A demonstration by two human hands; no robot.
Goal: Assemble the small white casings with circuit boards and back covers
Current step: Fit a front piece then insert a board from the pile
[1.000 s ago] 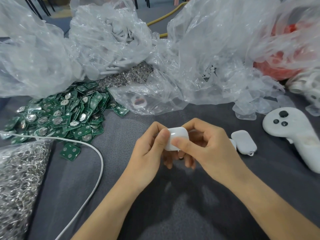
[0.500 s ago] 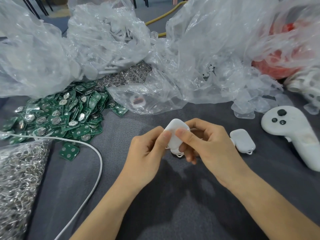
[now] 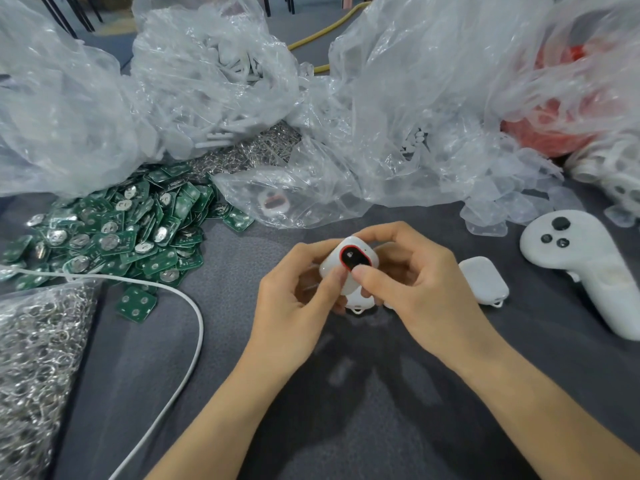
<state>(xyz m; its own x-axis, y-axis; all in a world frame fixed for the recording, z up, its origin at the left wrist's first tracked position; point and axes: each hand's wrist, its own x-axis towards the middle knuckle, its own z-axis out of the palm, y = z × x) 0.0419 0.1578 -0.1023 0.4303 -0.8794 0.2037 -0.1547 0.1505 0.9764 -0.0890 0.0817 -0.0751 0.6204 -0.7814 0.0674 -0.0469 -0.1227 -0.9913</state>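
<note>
Gripping small white casing [image 3: 333,264], red-ringed dark window facing up.
Clamped round it with fingers [image 3: 371,277] of left hand [image 3: 294,306] and right hand [image 3: 424,294], thumbs in front, above grey surface [image 3: 235,348].

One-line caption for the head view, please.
Left hand and right hand hold a white casing, red-ringed button up, near a pile of green boards.

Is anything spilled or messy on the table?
Yes. The green circuit boards lie in a loose, tumbled heap on the left, overlapping every which way. One stray circuit board sits apart from the heap, beside the white cable. Nothing looks broken.
</note>
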